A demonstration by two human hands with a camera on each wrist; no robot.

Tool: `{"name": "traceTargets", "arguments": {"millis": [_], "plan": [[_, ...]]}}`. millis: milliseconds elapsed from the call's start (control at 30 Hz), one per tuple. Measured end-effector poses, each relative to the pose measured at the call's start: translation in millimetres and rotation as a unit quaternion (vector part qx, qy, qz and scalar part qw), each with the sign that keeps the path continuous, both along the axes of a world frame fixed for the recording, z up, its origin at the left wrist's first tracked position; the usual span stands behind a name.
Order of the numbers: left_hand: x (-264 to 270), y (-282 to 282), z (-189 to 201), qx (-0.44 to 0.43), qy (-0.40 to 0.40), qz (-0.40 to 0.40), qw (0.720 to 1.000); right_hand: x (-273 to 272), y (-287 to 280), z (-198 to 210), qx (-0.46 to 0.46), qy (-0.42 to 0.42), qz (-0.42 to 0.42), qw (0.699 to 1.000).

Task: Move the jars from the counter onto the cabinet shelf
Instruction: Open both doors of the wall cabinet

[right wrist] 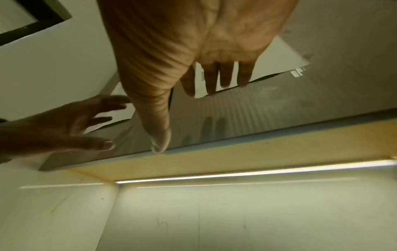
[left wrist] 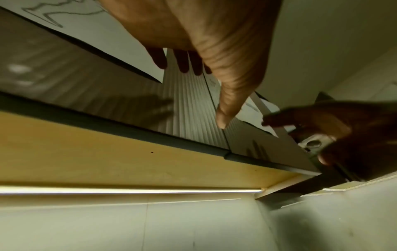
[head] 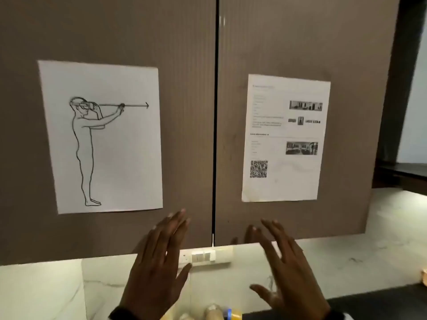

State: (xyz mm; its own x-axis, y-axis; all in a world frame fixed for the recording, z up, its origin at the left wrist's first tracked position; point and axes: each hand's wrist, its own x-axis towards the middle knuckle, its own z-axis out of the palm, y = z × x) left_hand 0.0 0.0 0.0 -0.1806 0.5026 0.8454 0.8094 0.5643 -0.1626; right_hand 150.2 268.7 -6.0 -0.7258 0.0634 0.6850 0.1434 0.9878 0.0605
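Blurred jars (head: 221, 314) are seen at the near edge, between the wrists. Both hands are raised with fingers spread, holding nothing: left hand (head: 159, 262) before the left cabinet door (head: 111, 31), right hand (head: 288, 271) before the right door (head: 300, 38). Both doors are closed.
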Motion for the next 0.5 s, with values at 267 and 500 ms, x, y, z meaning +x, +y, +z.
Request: {"name": "traceTargets", "arguments": {"millis": [267,500], "plan": [[-39.4,52.5,16.9,-0.055,0.026,0.182,0.982,-88.2,-20.0,38.6,0.130,0.027,0.007,0.991],[-43.4,79.9,-2.7,0.012,0.085,0.243,0.966,-109.3,-19.1,23.2,0.179,0.175,0.013,0.968]]}}
